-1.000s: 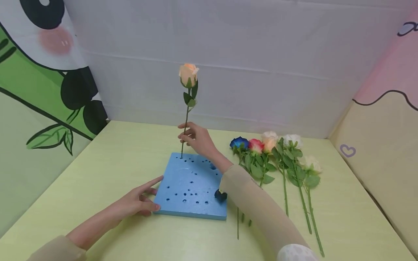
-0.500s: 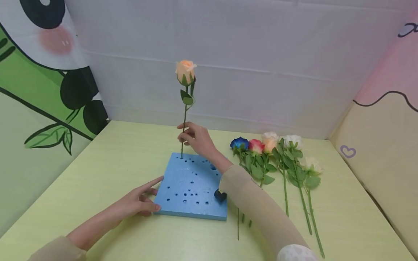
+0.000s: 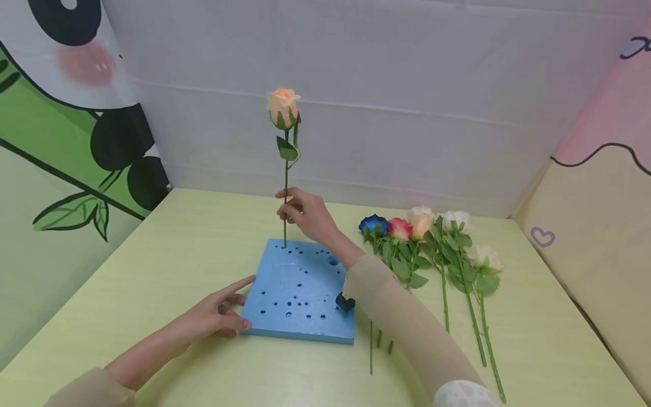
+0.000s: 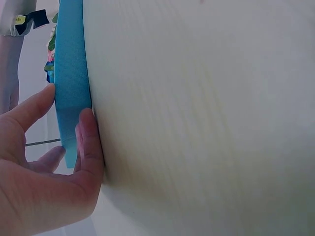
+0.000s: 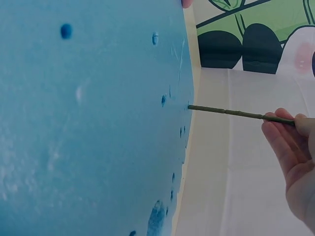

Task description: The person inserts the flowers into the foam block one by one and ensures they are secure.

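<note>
A peach rose (image 3: 283, 108) stands nearly upright over the far left part of a blue foam board (image 3: 285, 282) pierced with holes. My right hand (image 3: 310, 215) pinches its thin stem partway up, and the stem's foot meets the board at a hole, also seen in the right wrist view, where the hand (image 5: 298, 157) grips the stem. How deep the stem sits cannot be told. My left hand (image 3: 216, 314) rests its fairly straight fingers and thumb against the board's left edge; in the left wrist view the hand (image 4: 54, 182) touches the board's side (image 4: 71, 73).
Right of the board lie several artificial roses, among them a blue one (image 3: 373, 224), a red-pink one (image 3: 399, 228) and a white one (image 3: 456, 219), stems toward me. A small black object (image 3: 345, 302) is at the board's right edge. A pale curtain (image 3: 386, 113) hangs behind the table.
The rose's head has swung left and slightly up, so the stem is straighter upright. The right hand still pinches the stem, and the left hand has stayed at the board's edge.
</note>
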A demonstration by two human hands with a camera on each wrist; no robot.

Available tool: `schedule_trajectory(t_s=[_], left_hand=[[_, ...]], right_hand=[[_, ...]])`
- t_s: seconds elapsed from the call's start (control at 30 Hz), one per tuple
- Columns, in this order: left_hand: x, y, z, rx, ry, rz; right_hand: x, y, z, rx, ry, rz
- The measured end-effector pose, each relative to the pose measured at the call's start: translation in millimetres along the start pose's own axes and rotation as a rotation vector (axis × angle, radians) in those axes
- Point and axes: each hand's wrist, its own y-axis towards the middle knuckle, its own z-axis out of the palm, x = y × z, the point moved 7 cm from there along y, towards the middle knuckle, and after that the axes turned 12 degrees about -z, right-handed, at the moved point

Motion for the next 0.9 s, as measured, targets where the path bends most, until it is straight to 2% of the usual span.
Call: schedule_trajectory(t_s=[0.47, 0.9], left_hand=[[-1.4, -1.8, 2.2, 0.039, 0.024, 0.014], [-1.8, -3.3, 0.9, 0.018, 0.035, -0.006]], right_hand=[[3.6, -0.6, 7.6, 0.012, -0.018, -0.056], [5.9, -2.2, 8.9, 0.005, -0.025, -0.050]])
